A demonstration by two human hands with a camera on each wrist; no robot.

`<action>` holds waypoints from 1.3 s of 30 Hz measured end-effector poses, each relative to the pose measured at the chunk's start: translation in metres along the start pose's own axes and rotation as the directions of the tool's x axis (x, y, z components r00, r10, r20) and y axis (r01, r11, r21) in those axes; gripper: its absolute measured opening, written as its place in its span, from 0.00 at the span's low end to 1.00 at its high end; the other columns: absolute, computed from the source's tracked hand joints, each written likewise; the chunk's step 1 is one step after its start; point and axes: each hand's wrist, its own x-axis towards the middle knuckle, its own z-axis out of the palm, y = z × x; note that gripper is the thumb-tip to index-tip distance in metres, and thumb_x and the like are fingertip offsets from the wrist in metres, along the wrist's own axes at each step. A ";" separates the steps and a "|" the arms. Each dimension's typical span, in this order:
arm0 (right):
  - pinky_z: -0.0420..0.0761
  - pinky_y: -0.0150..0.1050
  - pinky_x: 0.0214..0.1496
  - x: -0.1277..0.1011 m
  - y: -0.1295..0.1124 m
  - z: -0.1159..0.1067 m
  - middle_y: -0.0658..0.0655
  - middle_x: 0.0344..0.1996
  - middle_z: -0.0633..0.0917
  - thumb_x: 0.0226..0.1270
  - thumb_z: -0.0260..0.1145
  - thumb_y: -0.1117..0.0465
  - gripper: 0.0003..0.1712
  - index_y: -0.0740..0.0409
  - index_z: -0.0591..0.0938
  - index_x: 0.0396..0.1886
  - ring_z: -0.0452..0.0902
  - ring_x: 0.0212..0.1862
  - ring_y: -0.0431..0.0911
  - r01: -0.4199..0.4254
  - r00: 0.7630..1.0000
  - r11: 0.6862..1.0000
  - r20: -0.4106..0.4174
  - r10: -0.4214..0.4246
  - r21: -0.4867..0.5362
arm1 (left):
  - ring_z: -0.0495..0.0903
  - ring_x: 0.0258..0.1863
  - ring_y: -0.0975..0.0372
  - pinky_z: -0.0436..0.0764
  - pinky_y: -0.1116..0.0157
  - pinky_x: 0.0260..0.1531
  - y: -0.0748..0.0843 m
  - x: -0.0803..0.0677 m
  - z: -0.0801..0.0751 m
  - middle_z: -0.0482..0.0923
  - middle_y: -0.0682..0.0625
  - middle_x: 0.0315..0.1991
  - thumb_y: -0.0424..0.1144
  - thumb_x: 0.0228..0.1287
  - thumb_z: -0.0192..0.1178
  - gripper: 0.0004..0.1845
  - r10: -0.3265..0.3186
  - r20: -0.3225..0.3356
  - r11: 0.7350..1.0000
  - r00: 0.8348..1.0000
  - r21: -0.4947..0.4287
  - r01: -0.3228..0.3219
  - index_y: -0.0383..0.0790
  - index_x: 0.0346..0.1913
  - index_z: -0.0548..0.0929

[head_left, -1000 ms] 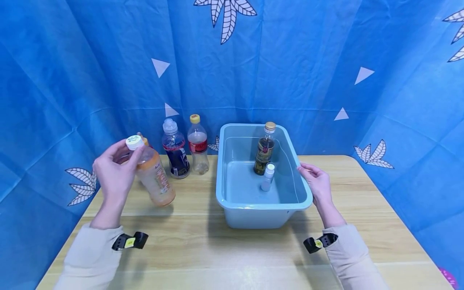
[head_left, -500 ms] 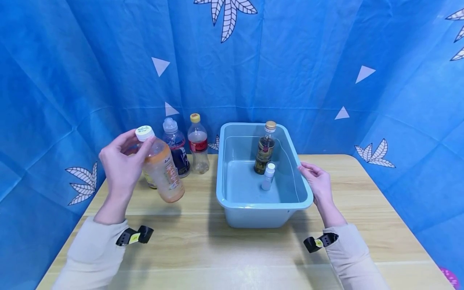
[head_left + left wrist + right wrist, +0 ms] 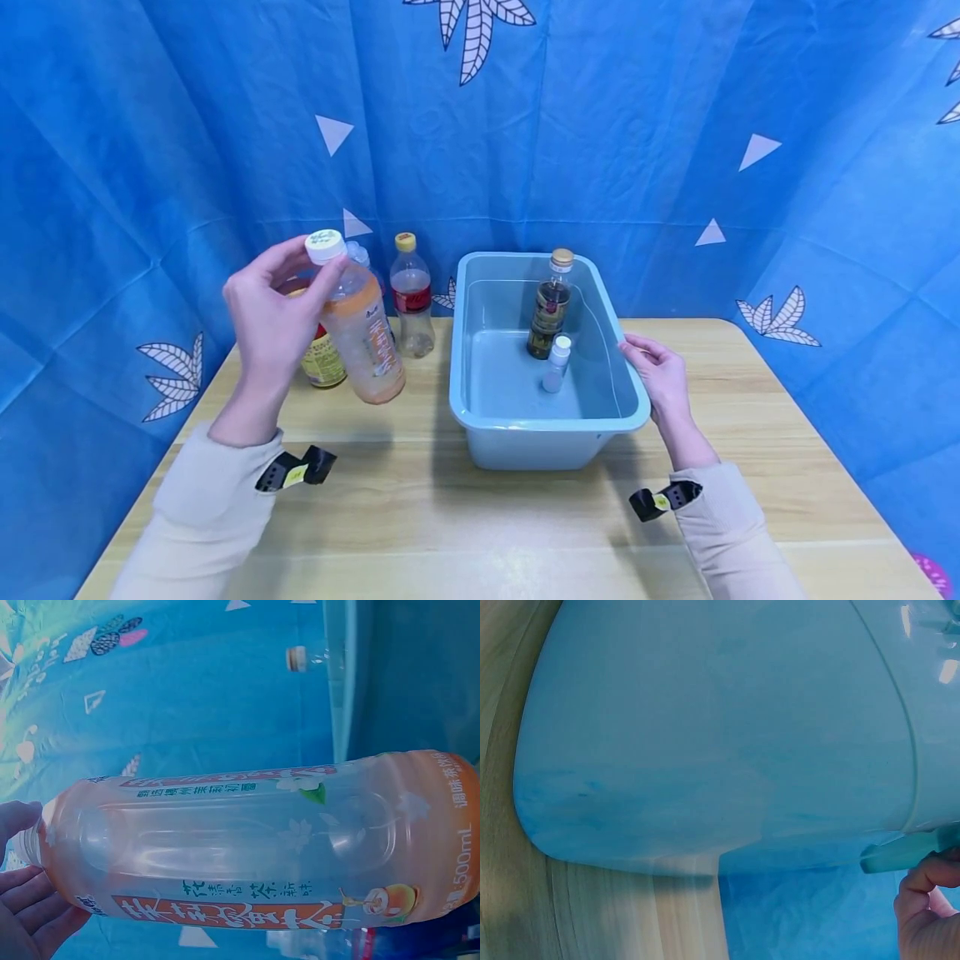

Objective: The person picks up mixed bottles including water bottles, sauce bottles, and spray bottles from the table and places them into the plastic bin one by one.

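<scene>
Left hand (image 3: 273, 321) grips orange bottle (image 3: 365, 346), lifted higher, nearer tub (image 3: 633, 408) | right hand (image 3: 660, 379) fingers curled on tub's right rim

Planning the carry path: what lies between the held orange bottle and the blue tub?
In the head view, only bare table separates the orange bottle from the tub.

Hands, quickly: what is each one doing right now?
Left hand: grips the orange bottle near its cap.
Right hand: fingers curled on the blue tub rim.
</scene>
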 end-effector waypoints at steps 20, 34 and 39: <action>0.77 0.27 0.27 0.001 -0.002 -0.002 0.44 0.21 0.80 0.56 0.65 0.58 0.24 0.67 0.75 0.50 0.77 0.25 0.36 -0.007 1.000 1.000 0.002 0.007 -0.005 | 0.80 0.38 0.65 0.77 0.70 0.36 0.043 0.016 0.029 0.81 0.50 0.41 0.42 0.49 0.66 0.18 0.083 0.053 0.991 0.995 -0.107 -0.077 0.37 0.44 0.81; 0.77 0.27 0.28 0.001 -0.001 -0.001 0.43 0.21 0.81 0.56 0.65 0.60 0.24 0.68 0.75 0.51 0.77 0.25 0.36 -0.013 1.000 0.999 0.009 0.012 0.030 | 0.79 0.37 0.66 0.78 0.68 0.35 0.055 0.010 0.055 0.81 0.50 0.41 0.41 0.50 0.65 0.18 0.153 0.094 0.972 0.984 -0.196 -0.132 0.35 0.44 0.81; 0.78 0.27 0.27 0.000 -0.001 0.000 0.44 0.20 0.81 0.55 0.66 0.59 0.24 0.68 0.75 0.50 0.78 0.25 0.36 -0.008 1.000 0.999 0.002 0.008 0.032 | 0.79 0.37 0.65 0.78 0.66 0.35 0.057 0.006 0.064 0.81 0.50 0.41 0.41 0.51 0.65 0.18 0.155 0.101 0.965 0.983 -0.230 -0.128 0.35 0.45 0.80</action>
